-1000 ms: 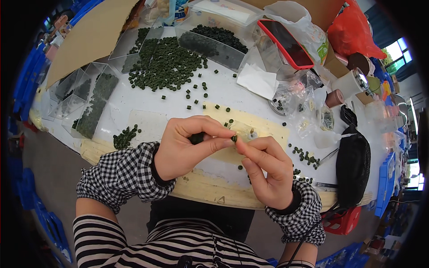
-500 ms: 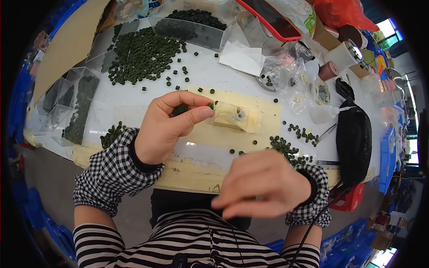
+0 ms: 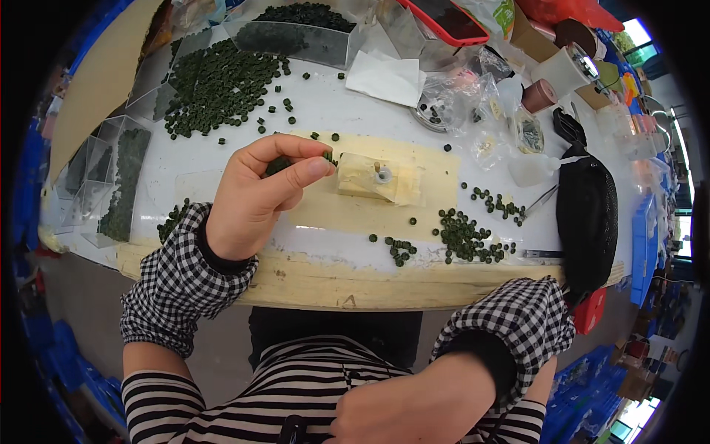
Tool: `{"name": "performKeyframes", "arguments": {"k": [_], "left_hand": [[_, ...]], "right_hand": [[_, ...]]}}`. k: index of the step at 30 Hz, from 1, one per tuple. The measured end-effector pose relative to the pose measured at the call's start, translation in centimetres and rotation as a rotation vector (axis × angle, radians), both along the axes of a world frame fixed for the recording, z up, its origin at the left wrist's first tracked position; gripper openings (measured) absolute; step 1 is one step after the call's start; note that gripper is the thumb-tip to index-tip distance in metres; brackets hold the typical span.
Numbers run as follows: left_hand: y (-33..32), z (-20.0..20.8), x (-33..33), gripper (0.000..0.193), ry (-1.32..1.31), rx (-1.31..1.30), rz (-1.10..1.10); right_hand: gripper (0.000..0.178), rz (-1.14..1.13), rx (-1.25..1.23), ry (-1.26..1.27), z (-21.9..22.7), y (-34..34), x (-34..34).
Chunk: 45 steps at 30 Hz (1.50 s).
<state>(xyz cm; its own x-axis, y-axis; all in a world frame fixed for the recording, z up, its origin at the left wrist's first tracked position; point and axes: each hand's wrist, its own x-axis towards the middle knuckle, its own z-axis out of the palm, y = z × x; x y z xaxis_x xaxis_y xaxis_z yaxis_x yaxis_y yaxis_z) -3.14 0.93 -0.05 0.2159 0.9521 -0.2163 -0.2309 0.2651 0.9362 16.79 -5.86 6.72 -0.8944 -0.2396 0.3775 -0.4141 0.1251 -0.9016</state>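
My left hand [image 3: 255, 196] is over the table, its thumb and forefinger closed on a small dark green grooved piece [image 3: 328, 155]. More dark green shows in the gap behind those fingers; whether the hand holds it, I cannot tell. Just right of the fingertips, a tape-covered yellowish block [image 3: 359, 185] with a short peg [image 3: 377, 167] standing on top rests on a pale yellow sheet [image 3: 310, 214]. My right hand [image 3: 410, 411] is low against my striped top, back of the hand showing, near a small black object [image 3: 293, 429]. Its fingers are mostly hidden.
A large heap of green pieces [image 3: 218, 89] lies at the far left, beside clear bins [image 3: 296, 43]. A smaller pile [image 3: 462, 237] is at the right. Further off are a white tissue [image 3: 384, 78], a red-edged phone [image 3: 447, 22], plastic bags and a black mesh pouch [image 3: 589, 222].
My right hand has drawn back from near the table's front edge to my torso. The left keeps its pinch, and the whole view has shifted slightly.
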Motion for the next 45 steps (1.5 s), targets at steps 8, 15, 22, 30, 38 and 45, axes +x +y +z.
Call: {"name": "performKeyframes", "arguments": {"k": [8,15,22,30,38,45], "left_hand": [[0.2,-0.6,-0.3,0.016,0.026,-0.023,-0.015],[0.2,-0.4,-0.4,0.018,-0.027,-0.011,0.012],[0.0,-0.2,-0.4,0.018,-0.041,0.0,0.004],[0.1,-0.2,-0.3,0.018,-0.044,-0.018,0.023],[0.2,-0.1,-0.3,0.019,-0.059,-0.019,0.014],[0.0,0.0,-0.2,0.019,-0.066,-0.029,0.017]], "right_hand": [[0.024,-0.09,-0.045,0.139,-1.5,-0.4,0.6],[0.024,-0.099,-0.103,0.243,-1.8,-0.6,-0.4],[0.024,-0.093,-0.16,0.26,-2.2,-0.9,-0.7],[0.024,-0.078,-0.218,0.286,-2.5,-1.0,-1.0],[0.023,-0.048,-0.229,0.276,-2.6,-1.3,-1.5],[0.025,-0.046,-0.21,0.335,-2.6,-1.1,-1.7]]}}
